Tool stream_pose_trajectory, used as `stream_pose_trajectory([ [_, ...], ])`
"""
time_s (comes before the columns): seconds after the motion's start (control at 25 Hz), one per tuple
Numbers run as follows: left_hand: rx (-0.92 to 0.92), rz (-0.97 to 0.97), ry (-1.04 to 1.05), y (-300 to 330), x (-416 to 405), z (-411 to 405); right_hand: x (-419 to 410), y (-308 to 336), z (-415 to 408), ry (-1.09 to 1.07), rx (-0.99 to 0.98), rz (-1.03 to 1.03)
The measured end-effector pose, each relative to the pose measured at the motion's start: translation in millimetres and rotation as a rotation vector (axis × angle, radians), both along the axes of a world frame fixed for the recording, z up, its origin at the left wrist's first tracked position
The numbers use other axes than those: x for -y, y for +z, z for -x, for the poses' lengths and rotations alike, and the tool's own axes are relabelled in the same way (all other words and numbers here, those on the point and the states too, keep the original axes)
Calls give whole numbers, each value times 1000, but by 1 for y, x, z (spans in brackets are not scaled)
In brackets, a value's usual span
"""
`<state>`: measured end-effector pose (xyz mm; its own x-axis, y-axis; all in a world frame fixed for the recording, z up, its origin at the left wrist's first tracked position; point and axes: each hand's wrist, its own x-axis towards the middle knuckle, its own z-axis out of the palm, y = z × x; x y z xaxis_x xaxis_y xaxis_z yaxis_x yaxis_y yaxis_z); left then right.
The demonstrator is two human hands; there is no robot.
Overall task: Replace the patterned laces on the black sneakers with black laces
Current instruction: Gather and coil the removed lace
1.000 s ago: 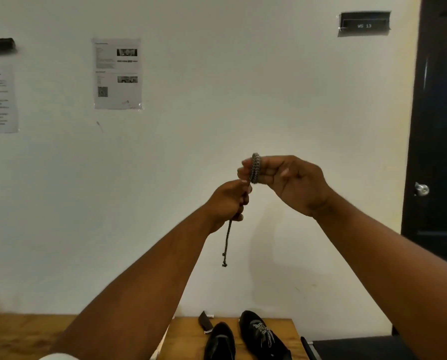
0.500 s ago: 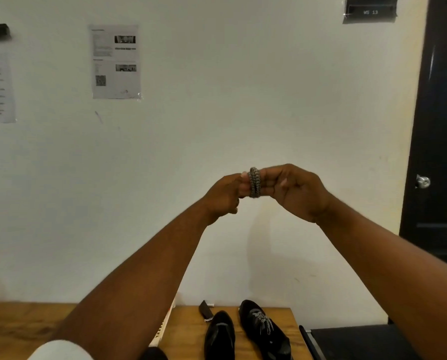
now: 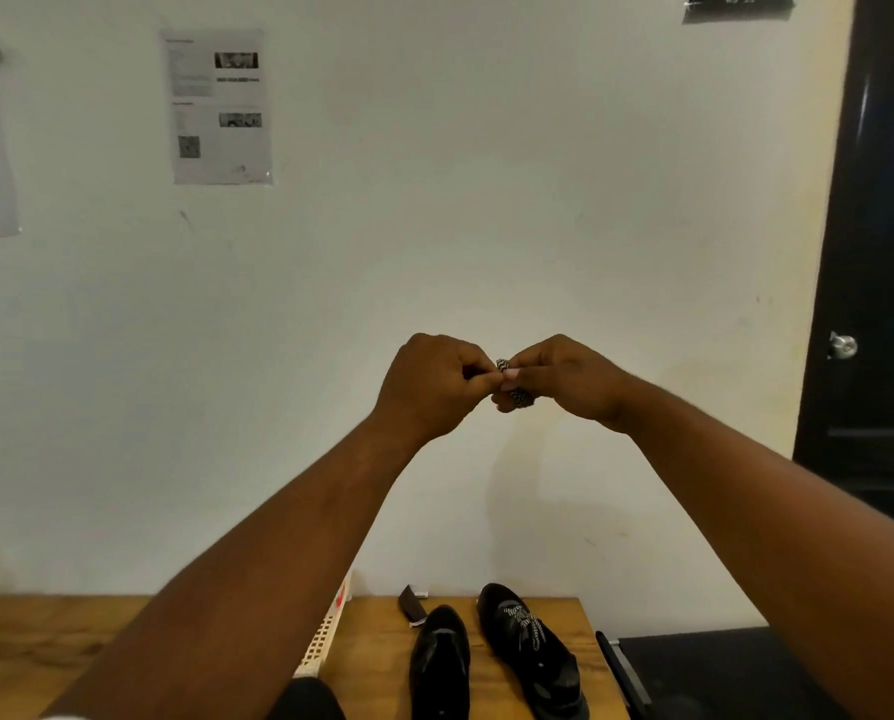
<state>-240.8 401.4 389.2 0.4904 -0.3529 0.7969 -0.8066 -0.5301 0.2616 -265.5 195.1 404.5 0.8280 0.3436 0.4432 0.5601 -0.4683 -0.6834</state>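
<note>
Both bare forearms reach up and forward from the lower corners of the view, meeting at mid-frame with the wrists bent slightly inward. The left hand (image 3: 429, 379) is curled knuckles-up, its fingertips pinched together against those of the right hand (image 3: 564, 379). The right hand's fingers curl round a small coiled patterned lace (image 3: 521, 396), thumb pressed on top.

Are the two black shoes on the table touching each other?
Apart. The head view shows a strip of bare wooden table between the unlaced left sneaker and the right sneaker, which carries its patterned lace.
</note>
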Motion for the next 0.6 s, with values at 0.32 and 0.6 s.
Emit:
stream_pose_trajectory([
  [0.32,-815,259,-498,-50,-14,-15,-4,-41,-4,156,-328,-164],
  [0.6,-1143,283,-281,-205,-10,-85,-19,-223,-80,33,-689,-381],
])
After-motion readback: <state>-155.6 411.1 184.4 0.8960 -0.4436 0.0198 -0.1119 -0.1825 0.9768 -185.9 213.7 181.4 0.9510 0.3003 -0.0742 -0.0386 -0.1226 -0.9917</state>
